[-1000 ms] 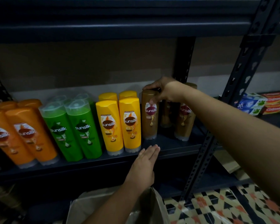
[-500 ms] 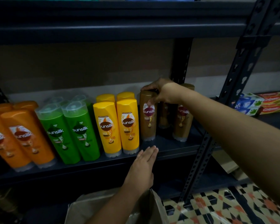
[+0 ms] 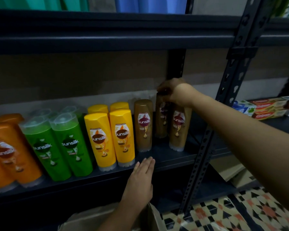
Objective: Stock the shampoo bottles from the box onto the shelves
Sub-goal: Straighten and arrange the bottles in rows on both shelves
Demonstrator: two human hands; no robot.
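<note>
A brown shampoo bottle (image 3: 161, 120) stands at the back of the shelf (image 3: 165, 157), between two other brown bottles; the right hand (image 3: 173, 92) grips its cap. The left hand (image 3: 141, 177) lies flat, fingers straight, at the shelf's front edge above the box (image 3: 153, 217). Yellow bottles (image 3: 113, 139) stand just beside.
</note>
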